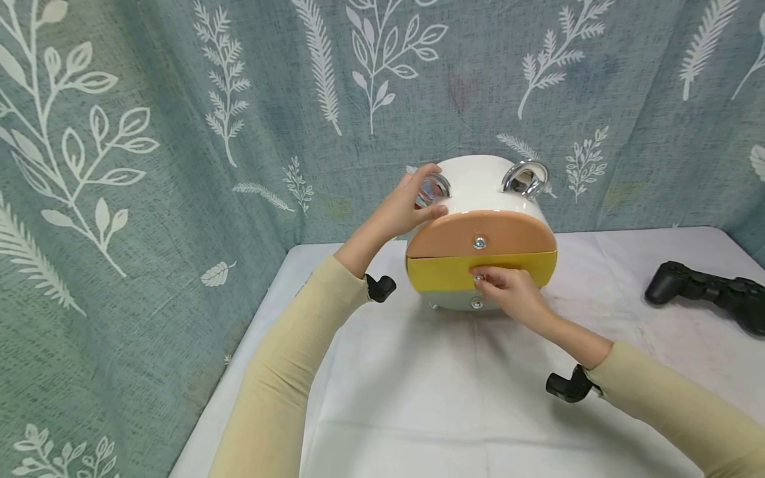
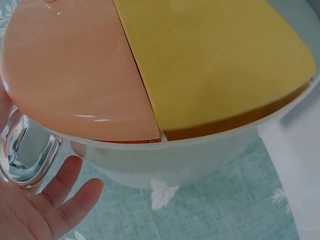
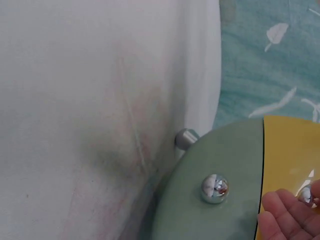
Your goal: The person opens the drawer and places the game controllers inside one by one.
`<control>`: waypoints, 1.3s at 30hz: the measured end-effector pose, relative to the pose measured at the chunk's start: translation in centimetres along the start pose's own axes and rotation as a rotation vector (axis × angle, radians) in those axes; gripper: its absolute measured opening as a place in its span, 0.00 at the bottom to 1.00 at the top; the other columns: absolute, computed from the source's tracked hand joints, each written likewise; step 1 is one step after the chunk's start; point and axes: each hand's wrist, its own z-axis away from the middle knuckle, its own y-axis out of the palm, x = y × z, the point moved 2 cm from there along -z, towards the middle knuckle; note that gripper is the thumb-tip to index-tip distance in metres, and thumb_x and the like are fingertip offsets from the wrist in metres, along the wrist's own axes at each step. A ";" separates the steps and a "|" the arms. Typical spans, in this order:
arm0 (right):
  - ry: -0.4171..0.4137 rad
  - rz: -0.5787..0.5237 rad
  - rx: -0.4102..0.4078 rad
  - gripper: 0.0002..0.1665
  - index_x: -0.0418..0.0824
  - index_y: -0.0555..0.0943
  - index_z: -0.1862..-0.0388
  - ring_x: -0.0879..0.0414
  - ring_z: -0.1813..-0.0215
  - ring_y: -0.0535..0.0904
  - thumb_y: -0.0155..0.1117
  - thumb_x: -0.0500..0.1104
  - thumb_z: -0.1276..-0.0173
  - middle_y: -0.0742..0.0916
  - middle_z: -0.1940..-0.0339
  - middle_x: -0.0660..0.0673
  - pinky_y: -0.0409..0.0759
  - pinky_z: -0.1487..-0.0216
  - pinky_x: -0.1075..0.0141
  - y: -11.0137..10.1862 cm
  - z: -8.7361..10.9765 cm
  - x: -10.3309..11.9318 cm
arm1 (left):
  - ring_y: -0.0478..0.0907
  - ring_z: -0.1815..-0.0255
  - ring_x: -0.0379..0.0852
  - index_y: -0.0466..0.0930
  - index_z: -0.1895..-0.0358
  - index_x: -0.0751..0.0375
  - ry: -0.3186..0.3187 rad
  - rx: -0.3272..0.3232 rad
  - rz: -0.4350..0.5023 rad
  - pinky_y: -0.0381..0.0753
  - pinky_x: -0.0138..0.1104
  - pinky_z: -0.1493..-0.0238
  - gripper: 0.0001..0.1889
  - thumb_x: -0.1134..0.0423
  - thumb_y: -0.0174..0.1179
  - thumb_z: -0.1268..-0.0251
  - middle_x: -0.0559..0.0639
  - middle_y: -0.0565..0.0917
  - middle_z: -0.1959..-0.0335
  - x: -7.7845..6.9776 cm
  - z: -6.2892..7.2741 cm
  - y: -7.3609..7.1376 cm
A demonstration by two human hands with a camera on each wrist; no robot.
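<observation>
Nearest, pale sleeves (image 1: 281, 378) reach over a white sheet (image 1: 406, 411). Right hand (image 1: 518, 295) just ahead: thumb and forefinger closed in a pinch on the knob (image 3: 306, 195) of the yellow drawer (image 1: 430, 272), middle of three. Step looks like working that drawer; best done, I'd judge, with the pinch centred, a straight, level draw or push, and a light counter-hold so the round cabinet (image 1: 475, 174) doesn't skid. Yellow front lies directly behind the right fingertips, knob between them; green drawer (image 3: 225, 155) below, orange drawer (image 1: 442, 234) above. Left wrist view: yellow front stands slightly proud of the cabinet rim. Black game controller (image 1: 705, 289) well apart, to the right. Farther back, left hand (image 1: 402, 206): thumb and forefinger spread wide about the left chrome handle (image 1: 443, 184), no firm grip visible. Leaf-patterned curtain (image 1: 406, 119) behind everything.
</observation>
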 end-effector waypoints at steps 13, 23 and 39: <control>-0.009 -0.051 -0.012 0.14 0.33 0.80 0.52 0.44 0.61 0.83 0.59 0.36 0.35 0.85 0.59 0.37 0.78 0.64 0.76 0.2 -0.4 -0.7 | 0.69 0.51 0.46 0.51 0.32 0.49 0.005 -0.007 0.005 0.75 0.33 0.55 0.35 0.50 0.58 0.40 0.55 0.64 0.44 -0.1 0.0 0.0; -0.011 -0.062 0.019 0.15 0.33 0.80 0.51 0.48 0.68 0.82 0.59 0.37 0.35 0.85 0.64 0.37 0.76 0.68 0.74 0.0 -0.4 -0.9 | 0.68 0.52 0.45 0.51 0.32 0.48 -0.008 -0.006 0.007 0.75 0.33 0.55 0.36 0.50 0.58 0.40 0.55 0.64 0.45 -0.1 0.0 0.0; -0.098 0.039 -0.096 0.12 0.33 0.82 0.58 0.61 0.76 0.74 0.66 0.34 0.42 0.86 0.70 0.41 0.72 0.76 0.73 -2.3 -0.5 2.3 | 0.68 0.51 0.45 0.50 0.31 0.48 -0.009 -0.011 0.015 0.75 0.34 0.54 0.35 0.50 0.58 0.39 0.54 0.65 0.45 0.0 -0.1 0.1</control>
